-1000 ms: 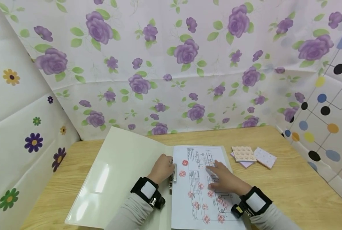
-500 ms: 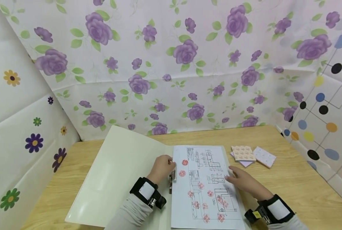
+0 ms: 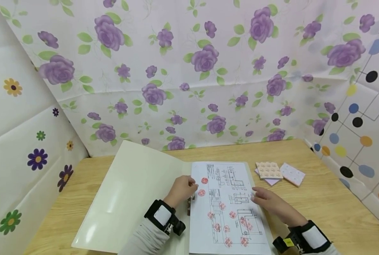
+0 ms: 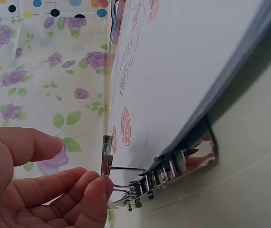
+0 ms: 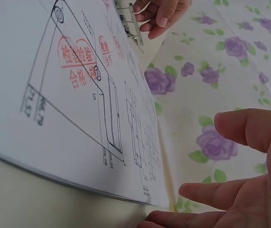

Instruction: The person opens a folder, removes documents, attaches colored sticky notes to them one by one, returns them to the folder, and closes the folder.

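An off-white folder (image 3: pixel 135 184) lies spread on the table with its cover to the left. On its right side sits a stack of paper (image 3: pixel 221 198) printed with line drawings and red stamps. A metal lever clip (image 4: pixel 161 173) is fixed along the stack's left edge. My left hand (image 3: pixel 180 191) is at this clip, fingertips right at its upright lever (image 4: pixel 107 154) and thumb apart from it. My right hand (image 3: pixel 273 205) is at the stack's right edge, fingers loosely extended with nothing in them; in the right wrist view its thumb and fingers (image 5: pixel 211 194) are spread apart.
Right of the folder, a patterned square pad (image 3: pixel 269 170) overlaps a lilac one, and a pale notepad (image 3: pixel 292 174) lies beside them. The wooden table (image 3: pixel 329 198) meets a floral cloth (image 3: pixel 176 88) at the back, with patterned cloths at both sides.
My right hand has moved off the middle of the drawings to the paper's right edge. My left hand has shifted slightly right and down at the clip.
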Demonstrator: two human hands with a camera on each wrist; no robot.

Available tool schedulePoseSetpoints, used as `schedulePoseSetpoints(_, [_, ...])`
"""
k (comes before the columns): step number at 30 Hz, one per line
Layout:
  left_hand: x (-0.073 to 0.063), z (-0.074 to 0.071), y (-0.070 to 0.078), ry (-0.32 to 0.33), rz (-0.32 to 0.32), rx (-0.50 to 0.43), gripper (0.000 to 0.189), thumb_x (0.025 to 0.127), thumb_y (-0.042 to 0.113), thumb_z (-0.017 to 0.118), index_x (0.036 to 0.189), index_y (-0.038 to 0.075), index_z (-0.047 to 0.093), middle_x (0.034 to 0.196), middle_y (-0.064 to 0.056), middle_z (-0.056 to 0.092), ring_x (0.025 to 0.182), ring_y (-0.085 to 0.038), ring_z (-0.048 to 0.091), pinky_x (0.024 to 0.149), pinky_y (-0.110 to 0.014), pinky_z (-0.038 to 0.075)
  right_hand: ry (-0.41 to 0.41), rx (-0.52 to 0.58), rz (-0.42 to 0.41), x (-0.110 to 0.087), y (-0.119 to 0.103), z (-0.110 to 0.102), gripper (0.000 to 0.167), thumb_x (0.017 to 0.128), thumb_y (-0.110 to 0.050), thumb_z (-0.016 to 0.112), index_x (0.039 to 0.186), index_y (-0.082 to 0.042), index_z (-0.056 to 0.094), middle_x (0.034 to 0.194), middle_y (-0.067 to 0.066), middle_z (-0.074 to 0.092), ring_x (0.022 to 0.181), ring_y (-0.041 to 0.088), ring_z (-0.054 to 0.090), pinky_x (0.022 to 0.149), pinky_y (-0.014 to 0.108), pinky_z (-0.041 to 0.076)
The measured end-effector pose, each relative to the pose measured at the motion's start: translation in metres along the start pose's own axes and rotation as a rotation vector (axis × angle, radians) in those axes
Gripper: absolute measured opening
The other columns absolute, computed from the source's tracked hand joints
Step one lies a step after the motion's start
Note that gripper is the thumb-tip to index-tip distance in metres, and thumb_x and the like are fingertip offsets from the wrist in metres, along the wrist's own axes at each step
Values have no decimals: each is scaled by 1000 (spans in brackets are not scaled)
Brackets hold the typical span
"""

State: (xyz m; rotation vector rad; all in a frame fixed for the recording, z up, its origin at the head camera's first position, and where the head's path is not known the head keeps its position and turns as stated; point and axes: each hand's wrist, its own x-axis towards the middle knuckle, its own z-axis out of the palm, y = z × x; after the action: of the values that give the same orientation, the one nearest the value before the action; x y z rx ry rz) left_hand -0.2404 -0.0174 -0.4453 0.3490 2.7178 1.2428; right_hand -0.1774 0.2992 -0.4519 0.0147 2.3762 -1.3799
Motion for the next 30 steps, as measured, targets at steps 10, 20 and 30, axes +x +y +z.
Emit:
schedulePoseSetpoints(10, [-5,-6,-6,17,3,23,27,94,7,67,111,-13,70,99,-20,71,81,-20,60,65,-28,53,17,49,-42,7,-1,9,61,108,-21,49,151,17,29,155,40,33,145,55,32,117,65,34])
schedulePoseSetpoints(20, [-10,-21,-15,-1,33,167,37,79,-12,72,116,-14,68,100,-18,71,88,-24,61,72,-32,56,0,44,-95,19,-7,20,57,106,-21,53,148,16,38,152,37,41,144,54,36,117,64,35])
schedulePoseSetpoints(30, [-13,-36,-31,110,83,253,35,78,-15,69,113,-13,70,99,-22,73,91,-29,66,80,-41,59,23,66,-133,38,-15,35,53,104,-16,54,147,14,42,153,35,42,145,51,36,120,62,32])
